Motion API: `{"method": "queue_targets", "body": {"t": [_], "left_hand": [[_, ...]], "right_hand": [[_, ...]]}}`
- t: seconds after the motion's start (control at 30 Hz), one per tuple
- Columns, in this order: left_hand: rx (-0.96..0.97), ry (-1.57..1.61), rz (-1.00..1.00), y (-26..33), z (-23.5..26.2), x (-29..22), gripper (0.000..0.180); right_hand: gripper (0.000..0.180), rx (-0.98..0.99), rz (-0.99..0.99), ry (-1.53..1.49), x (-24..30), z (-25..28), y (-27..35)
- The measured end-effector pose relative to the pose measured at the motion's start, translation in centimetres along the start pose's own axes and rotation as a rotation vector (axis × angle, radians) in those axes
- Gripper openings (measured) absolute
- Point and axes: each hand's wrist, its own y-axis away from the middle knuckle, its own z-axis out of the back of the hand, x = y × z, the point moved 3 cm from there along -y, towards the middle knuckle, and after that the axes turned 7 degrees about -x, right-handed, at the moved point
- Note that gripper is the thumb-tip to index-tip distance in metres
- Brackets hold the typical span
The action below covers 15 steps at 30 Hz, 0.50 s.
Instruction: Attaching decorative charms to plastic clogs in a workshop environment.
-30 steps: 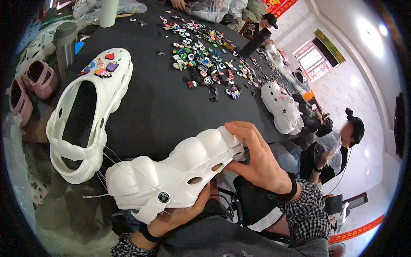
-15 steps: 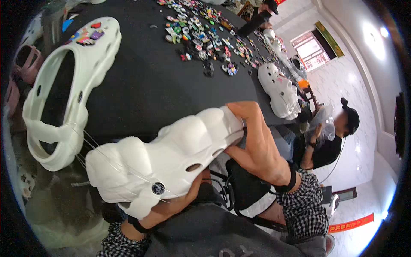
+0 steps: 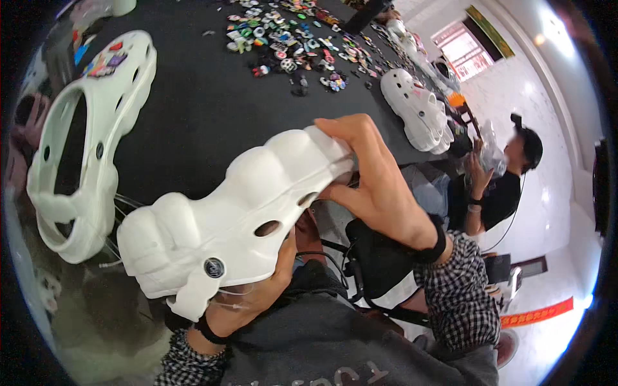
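A white foam clog [image 3: 251,186] with bulging sole lobes is held on its side in front of me, sole toward the table. My right hand [image 3: 380,177] grips the end farther to the right, thumb on the near side and fingers over the sole edge. Against the clog's lower near side lies my left hand [image 3: 267,293]; its fingers are hidden behind the shoe, and it supports the clog there. A round dark rivet [image 3: 214,267] joins the heel strap [image 3: 194,296]. Clear thin cord [image 3: 129,201] runs from it toward a second clog [image 3: 112,132] at the left, which has colourful charms.
Many small colourful shoe charms [image 3: 290,48] lie across the black table [image 3: 187,122]. Another white clog pair [image 3: 418,112] stands at the right table edge. A co-worker [image 3: 496,180] sits at the right, holding clear plastic. A black chair [image 3: 380,264] is beside me.
Both hands have raised the held clog slightly and shifted it left, tilting its right end upward. The cord that crossed its side now hangs below the strap. The view has shifted slightly too.
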Motion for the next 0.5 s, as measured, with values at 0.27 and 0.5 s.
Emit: {"method": "queue_targets", "body": {"t": [0.27,0.5], "left_hand": [[-0.19,0.804,0.565,0.2,0.6,2.2,0.026],[-0.129,0.986,0.657,1.1,0.7,2.6,0.029]], "right_hand": [[0.073,0.049,0.109,-0.136,1.6,0.2,-0.9],[0.074,0.127,0.106,-0.184,2.2,0.6,-1.2]]}}
